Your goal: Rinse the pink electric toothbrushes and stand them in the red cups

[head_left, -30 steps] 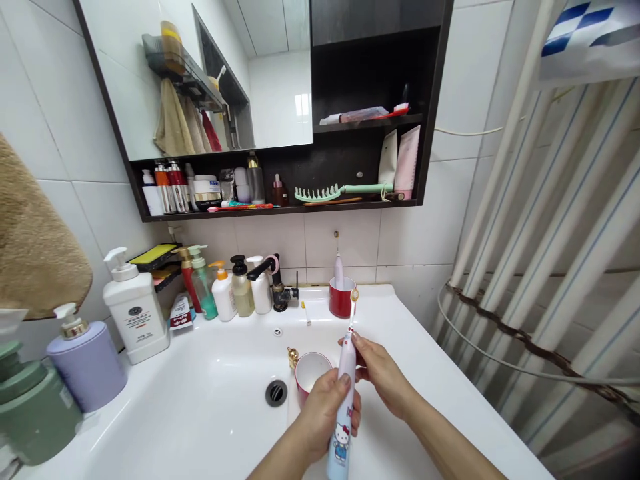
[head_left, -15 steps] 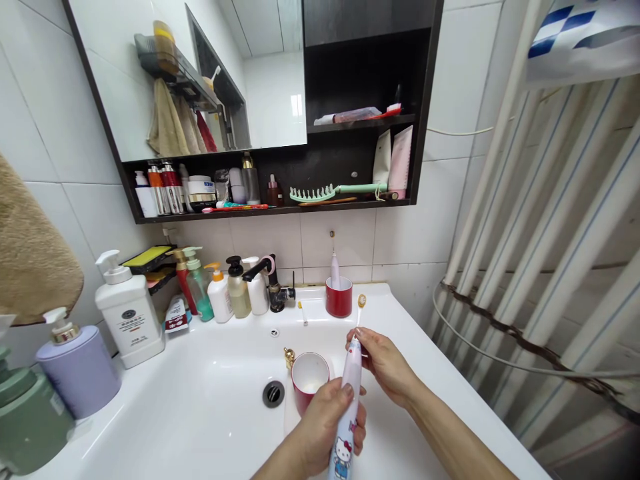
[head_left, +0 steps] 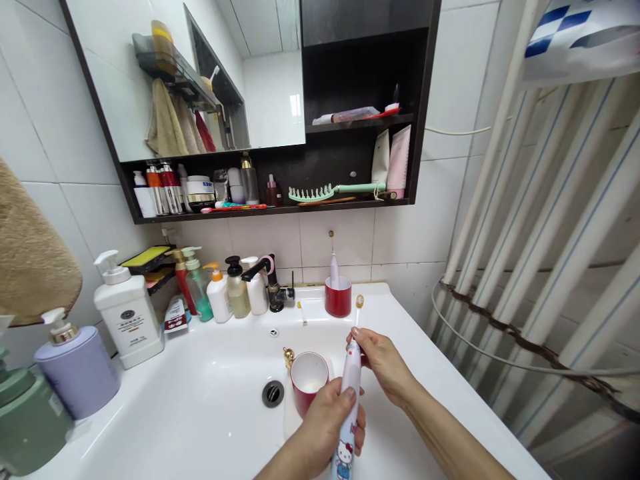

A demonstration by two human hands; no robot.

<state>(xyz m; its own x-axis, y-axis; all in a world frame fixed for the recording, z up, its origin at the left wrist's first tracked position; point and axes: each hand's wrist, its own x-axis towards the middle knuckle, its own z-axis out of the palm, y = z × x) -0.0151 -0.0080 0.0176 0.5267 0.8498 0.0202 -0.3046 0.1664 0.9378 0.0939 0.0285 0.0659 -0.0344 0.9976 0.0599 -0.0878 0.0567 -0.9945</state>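
My left hand (head_left: 333, 417) is wrapped round the handle of an electric toothbrush (head_left: 353, 367), pink at the top with a cartoon cat lower down. Pinched at the base of its brush head (head_left: 359, 304) are the fingers of my right hand (head_left: 383, 363). The brush head points up and away from me. Just left of the handle, partly hidden by my left hand, a red cup (head_left: 306, 377) with a white inside stands in the basin. A second red cup (head_left: 339, 298) on the back rim holds another electric toothbrush (head_left: 334, 267).
The white sink (head_left: 215, 427) has a dark drain (head_left: 273, 394) and a black faucet (head_left: 274, 287). A small yellow-and-white brush head (head_left: 302, 313) lies behind the basin. Several pump bottles (head_left: 129, 317) line the left side. A dark mirror cabinet (head_left: 350, 157) hangs above; pipes (head_left: 545, 220) run at right.
Both hands and the toothbrush keep almost the same pose. The brush head has shifted very slightly left; the whole view has also moved a little.
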